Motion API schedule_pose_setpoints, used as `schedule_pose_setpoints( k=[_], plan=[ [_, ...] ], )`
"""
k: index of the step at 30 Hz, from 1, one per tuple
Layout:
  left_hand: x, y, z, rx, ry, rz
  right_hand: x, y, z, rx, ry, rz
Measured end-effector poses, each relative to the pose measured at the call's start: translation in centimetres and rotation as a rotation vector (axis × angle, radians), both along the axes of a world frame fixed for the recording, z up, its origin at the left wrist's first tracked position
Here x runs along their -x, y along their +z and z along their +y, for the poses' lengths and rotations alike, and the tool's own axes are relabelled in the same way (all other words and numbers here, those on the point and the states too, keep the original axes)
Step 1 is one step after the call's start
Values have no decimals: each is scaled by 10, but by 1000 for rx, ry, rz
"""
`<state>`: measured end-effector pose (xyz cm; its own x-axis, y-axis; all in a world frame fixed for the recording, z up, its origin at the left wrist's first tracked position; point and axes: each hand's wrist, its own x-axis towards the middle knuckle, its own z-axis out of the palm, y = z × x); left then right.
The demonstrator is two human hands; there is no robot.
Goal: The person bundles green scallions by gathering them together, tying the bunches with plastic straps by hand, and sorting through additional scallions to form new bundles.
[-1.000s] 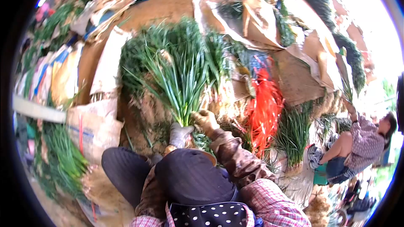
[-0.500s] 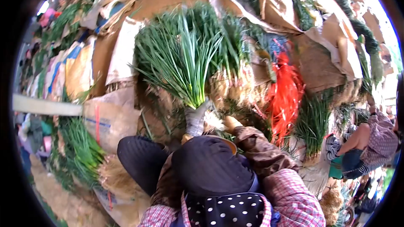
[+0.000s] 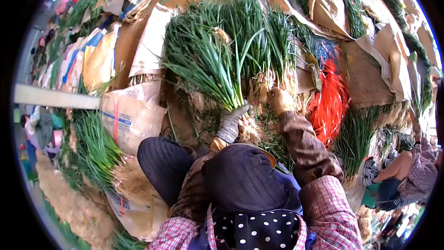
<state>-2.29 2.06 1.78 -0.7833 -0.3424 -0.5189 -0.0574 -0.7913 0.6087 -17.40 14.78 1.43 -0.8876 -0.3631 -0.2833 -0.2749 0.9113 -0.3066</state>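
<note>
Basically, L hand (image 3: pixel 231 124) clasps onion bunch (image 3: pixel 226 81) nr roots (image 3: pixel 250 130), R hand (image 3: pixel 280 101) out fwd, grip unclear.

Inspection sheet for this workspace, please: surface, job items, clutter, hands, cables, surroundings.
Surface: brown ground, green scraps scattered on it.
Job items: bunch of long green stalks; pile of similar stalks behind it.
Clutter: red strips right of the pile; sacks on both sides.
Left hand: gloved, closed around the bunch's base.
Right hand: at the pile's root end; grip unclear.
Cables: nothing seen.
Surroundings: person at right; pale bar at left.
</note>
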Motion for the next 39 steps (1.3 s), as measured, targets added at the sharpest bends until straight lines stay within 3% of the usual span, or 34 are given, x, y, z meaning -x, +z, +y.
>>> schedule_pose_setpoints(
  k=[2, 6, 7, 9, 12, 13, 15, 16, 17, 19, 22, 25, 26, 27, 29, 32, 33, 35, 37, 38, 39],
  plan=[
    [-1, 19, 0, 138, -58, 14, -32, 13, 10, 17, 148, 79],
    [-2, 2, -2, 120, -179, 73, -89, 30, 30, -4, 569, 155],
    [-3, 4, -2, 125, -173, 129, -91, 42, 27, -62, 554, 66],
    [-3, 10, -6, 43, -219, 22, -77, 22, 32, 324, 471, -137],
    [-5, 7, -2, 24, -118, 91, -43, -7, 18, 819, 194, -505],
    [-5, 12, -2, 27, -100, 94, -43, 45, -4, 1033, -178, -961],
    [-5, 29, -2, 38, -65, 106, -34, 22, -16, 1224, -289, -1246],
    [-7, 29, -4, 4, -87, 120, -33, 16, -29, 1366, -226, -1353],
    [-8, 26, -7, 1, -85, 138, -38, 9, -41, 1357, -378, -1240],
    [-8, 25, -9, -9, -79, 175, -43, 17, -33, 1405, -237, -1397],
    [-11, 21, -15, -69, -138, 223, -54, 24, -36, 1458, -327, -1400],
    [-16, 17, -15, -59, -173, 250, -41, -23, -31, 1355, -410, -1653],
    [-18, 28, -15, -9, -185, 242, -46, -25, -39, 1304, -656, -1265],
    [-18, 35, -16, 41, -193, 236, -40, -39, -43, 1375, -617, -1245],
    [-20, 28, -14, -21, -208, 225, -47, 20, -53, 1554, -455, -1277],
    [-19, 38, -10, -27, -159, 166, -33, 11, -51, 1547, -305, -1497],
    [-19, 39, -10, -17, -151, 150, -31, 8, -50, 1502, -302, -1476],
    [-20, 32, -10, -29, -166, 122, -41, 10, -62, 1461, -550, -1218],
    [-22, 22, -11, -46, -192, 91, -37, -3, -50, 1375, -389, -1384],
    [-22, 17, -11, -56, -208, 74, -39, -4, -42, 1296, -375, -1445],
    [-21, 13, -11, -67, -224, 56, -46, -7, -36, 1034, -479, -1241]
  ],
)
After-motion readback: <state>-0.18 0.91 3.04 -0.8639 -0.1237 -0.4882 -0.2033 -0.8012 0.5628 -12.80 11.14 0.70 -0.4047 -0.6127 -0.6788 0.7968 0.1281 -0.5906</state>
